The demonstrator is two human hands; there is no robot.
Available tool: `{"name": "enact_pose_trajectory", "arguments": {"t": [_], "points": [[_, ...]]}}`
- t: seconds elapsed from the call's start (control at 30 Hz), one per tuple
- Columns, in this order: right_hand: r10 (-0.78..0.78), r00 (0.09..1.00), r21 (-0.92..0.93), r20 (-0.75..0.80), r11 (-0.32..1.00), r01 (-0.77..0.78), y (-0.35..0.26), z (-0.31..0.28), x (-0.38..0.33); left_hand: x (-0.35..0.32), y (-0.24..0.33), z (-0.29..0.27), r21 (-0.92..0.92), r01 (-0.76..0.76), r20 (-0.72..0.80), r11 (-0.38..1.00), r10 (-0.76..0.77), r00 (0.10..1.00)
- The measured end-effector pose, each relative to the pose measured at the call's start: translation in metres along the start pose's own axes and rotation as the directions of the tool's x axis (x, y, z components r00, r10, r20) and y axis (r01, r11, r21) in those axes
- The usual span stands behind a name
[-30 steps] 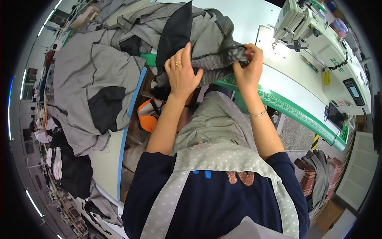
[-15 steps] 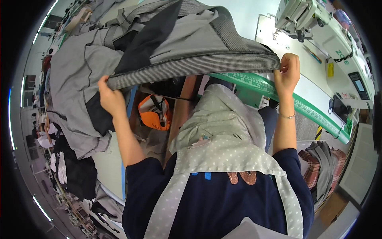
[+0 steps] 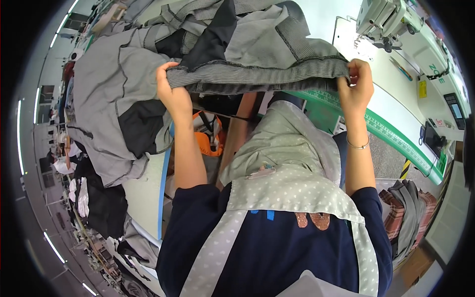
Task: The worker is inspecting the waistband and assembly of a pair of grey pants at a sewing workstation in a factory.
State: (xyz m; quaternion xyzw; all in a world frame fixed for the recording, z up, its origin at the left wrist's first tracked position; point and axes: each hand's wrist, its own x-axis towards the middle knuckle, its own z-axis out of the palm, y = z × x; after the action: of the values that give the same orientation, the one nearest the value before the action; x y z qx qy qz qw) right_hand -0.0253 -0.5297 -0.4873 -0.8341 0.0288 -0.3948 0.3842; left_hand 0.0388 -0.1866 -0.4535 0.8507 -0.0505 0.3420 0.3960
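A grey garment (image 3: pixel 104 74) with black pocket pieces and dark overlocked seams lies spread over the table, its waistband (image 3: pixel 257 76) held up along the near edge. My left hand (image 3: pixel 174 96) pinches one end of that band between thumb and fingers. At the other end, my right hand (image 3: pixel 356 86) grips the band near the table's front edge. Between my hands the band sags slightly and its two layers show apart. The fingertips of my right hand are partly hidden behind the cloth.
A white sewing machine (image 3: pixel 391 24) stands at the far right, with coloured tweezers (image 3: pixel 402 68) beside it. A green ruler strip (image 3: pixel 396 141) edges the table. An orange and white bag (image 3: pixel 210 141) sits below. Folded clothes (image 3: pixel 405 210) lie at the lower right.
My left hand has moved right, toward my right hand, with its end of the waistband. The band, taut before, is now slacker and its lower layer shows.
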Motion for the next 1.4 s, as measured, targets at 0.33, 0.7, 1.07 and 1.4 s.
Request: {"name": "enact_pose_trajectory", "arguments": {"t": [0.33,0.7,1.07,1.4], "points": [[0.178,0.98,-0.141,0.087,0.976,-0.165,0.048,-0.044,0.005,0.021,-0.041,-0.06,0.468,-0.004,0.018,0.884,-0.005,1.0],[-0.028,0.984,-0.121,0.174,0.991,0.05,0.019,-0.039,0.0,0.026,-0.011,-0.034,0.374,-0.177,0.082,0.91,0.158,0.984],[-0.044,0.999,-0.039,0.004,0.998,0.044,0.015,-0.025,-0.025,-0.004,0.001,-0.017,-0.058,-0.043,-0.062,0.997,0.039,0.997],[-0.14,0.976,-0.196,0.169,0.965,0.173,0.009,-0.023,-0.034,-0.029,-0.02,-0.017,0.196,-0.28,0.001,0.94,0.285,0.958]]}}
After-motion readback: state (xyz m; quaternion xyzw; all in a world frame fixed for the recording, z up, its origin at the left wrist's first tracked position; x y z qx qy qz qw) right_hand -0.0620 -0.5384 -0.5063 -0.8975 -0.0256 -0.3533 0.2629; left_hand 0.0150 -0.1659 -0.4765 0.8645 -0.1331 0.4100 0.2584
